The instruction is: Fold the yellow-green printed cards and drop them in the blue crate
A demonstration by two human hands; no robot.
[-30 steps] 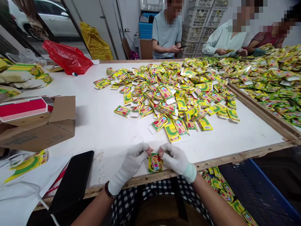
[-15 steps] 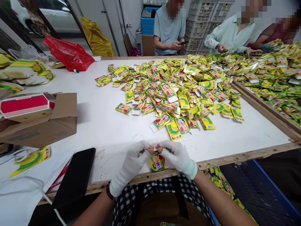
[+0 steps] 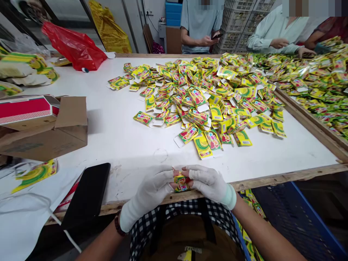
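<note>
A small yellow and green printed carton (image 3: 181, 182) is held between my two hands at the table's front edge. My left hand (image 3: 157, 183), in a white glove with bare fingertips, grips its left side. On the right side, the bare fingertips of my right hand (image 3: 208, 181), gloved the same way, press against it. Fingers cover both ends of the carton. Beyond my hands spreads a large pile of similar small cartons (image 3: 202, 145), several with white flaps sticking out.
To the left lie a black phone (image 3: 87, 194), a white cable (image 3: 58, 224) and an opened cardboard box (image 3: 72, 123). A red plastic bag (image 3: 76, 47) rests at the back left. A wooden divider (image 3: 304, 123) borders another heap at right. A blue crate (image 3: 307, 217) stands below; people sit across.
My fingers have shifted from the carton's top corners down to its two sides, and the carton now looks shorter in view. The camera view has tilted slightly downward.
</note>
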